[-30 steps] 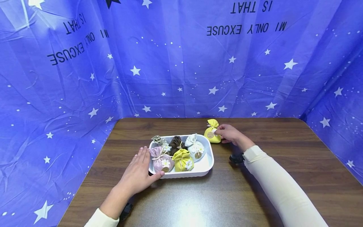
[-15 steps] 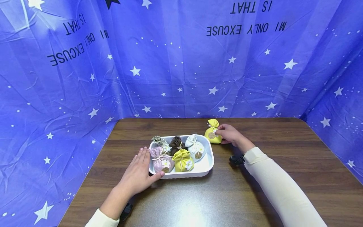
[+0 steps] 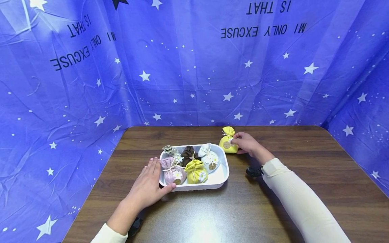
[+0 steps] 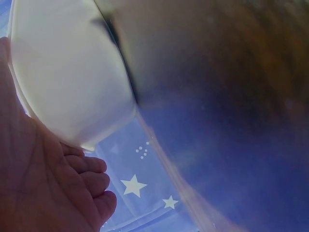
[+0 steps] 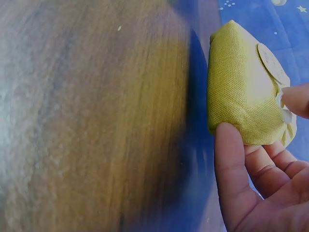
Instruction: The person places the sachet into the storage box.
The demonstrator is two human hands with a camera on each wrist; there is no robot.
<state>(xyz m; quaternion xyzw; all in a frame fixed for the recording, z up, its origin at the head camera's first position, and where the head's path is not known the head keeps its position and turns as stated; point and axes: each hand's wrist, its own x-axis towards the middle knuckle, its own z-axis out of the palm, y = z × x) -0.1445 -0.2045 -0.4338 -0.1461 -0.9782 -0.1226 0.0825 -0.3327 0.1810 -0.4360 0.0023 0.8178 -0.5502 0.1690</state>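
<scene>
My right hand (image 3: 247,143) pinches a small yellow drawstring sachet (image 3: 226,148) by its side, beyond the tray's right end. In the right wrist view the thumb presses near a white flower on the sachet (image 5: 241,87), with fingers under its edge. A round tan tag shows on its front. At the left end of a white oval tray (image 3: 224,175), my left hand (image 3: 147,187) rests with straight fingers along the rim, thumb at the near edge. Inside stand a pink sachet (image 3: 171,173), a yellow one (image 3: 194,175), a white one (image 3: 209,160), a dark brown one (image 3: 189,154) and a grey-green one (image 3: 170,152).
The wooden table (image 3: 231,209) has rounded far corners. A blue star-printed curtain (image 3: 194,84) hangs behind it and along both sides. The tray's right part shows bare white floor beside the white sachet. A dark strap (image 3: 253,171) sits under the right wrist.
Hardly anything differs: the yellow sachet in my right hand has shifted very slightly right. My left hand and the tray stay where they were.
</scene>
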